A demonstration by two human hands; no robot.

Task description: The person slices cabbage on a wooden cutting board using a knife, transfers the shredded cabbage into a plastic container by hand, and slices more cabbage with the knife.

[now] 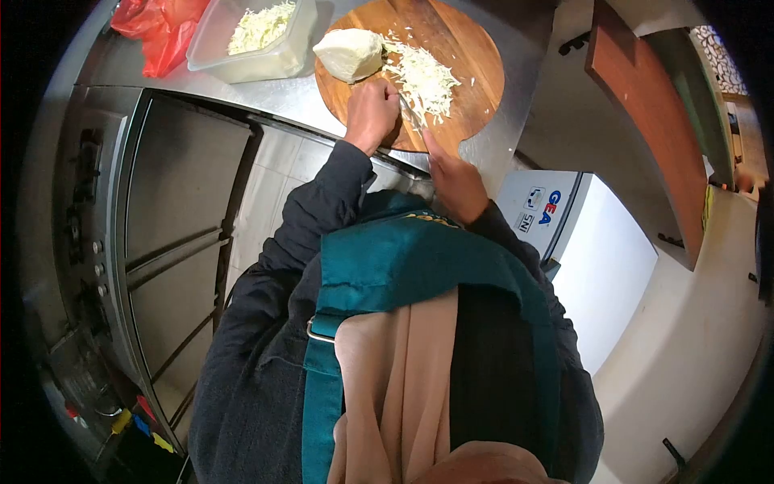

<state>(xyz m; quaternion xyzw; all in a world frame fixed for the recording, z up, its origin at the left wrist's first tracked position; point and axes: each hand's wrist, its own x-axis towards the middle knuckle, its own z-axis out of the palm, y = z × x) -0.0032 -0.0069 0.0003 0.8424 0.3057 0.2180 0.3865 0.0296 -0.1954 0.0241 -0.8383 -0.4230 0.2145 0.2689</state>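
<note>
And here the right hand point(458, 182) grips the knife point(412, 114), left hand point(372, 113) curled beside it, hold unclear, while the cabbage chunk point(350, 55), on the round board's point(482, 60) left, looks firm, weighty, slick where cut, best held by its curved side.

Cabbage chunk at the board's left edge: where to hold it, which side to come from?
Probably its rounded upper flanks, from above: the cabbage chunk bulges with its top uncovered, while the plastic container sits close on its left, shreds lie by its right, and the left grip is at its near side.
</note>
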